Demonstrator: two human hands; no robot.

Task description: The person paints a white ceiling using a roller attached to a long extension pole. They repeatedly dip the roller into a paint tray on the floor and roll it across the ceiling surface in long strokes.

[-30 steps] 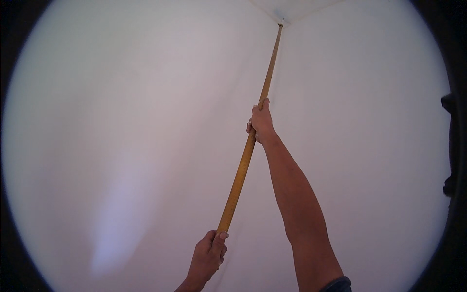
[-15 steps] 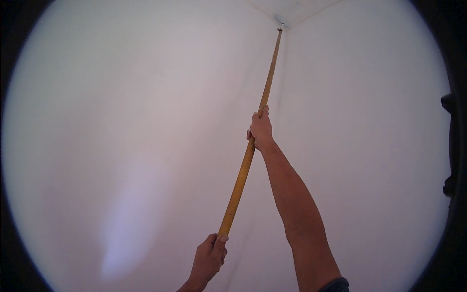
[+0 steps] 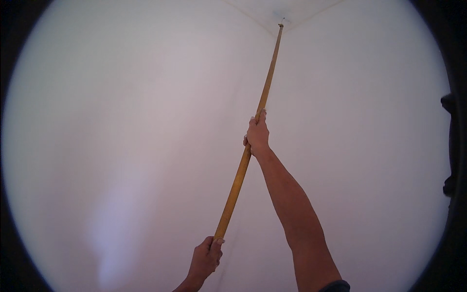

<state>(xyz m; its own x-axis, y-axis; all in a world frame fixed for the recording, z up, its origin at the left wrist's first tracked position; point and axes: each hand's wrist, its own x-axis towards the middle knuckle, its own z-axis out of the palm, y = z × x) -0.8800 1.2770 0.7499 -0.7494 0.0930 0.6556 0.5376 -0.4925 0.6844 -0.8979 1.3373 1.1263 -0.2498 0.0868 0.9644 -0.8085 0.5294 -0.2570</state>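
Note:
A long yellowish-brown pole slants up and away from me toward the ceiling corner. Around its lower end my left hand is closed, thumb on top. Farther up the shaft my right hand grips it, arm stretched out and fingers wrapped round. The far tip has a dark band and a small pale fitting, too distant to make out. It overlaps the ceiling in my view; whether it touches cannot be told.
Pale, smooth walls fill both sides and meet in a corner behind the pole. Above is a white ceiling with a greyish patch near the tip. A dark object edges in at far right.
Both hands have shifted slightly down and left in the picture, still holding the pole. Its tip sits a little higher, and more of the ceiling shows.

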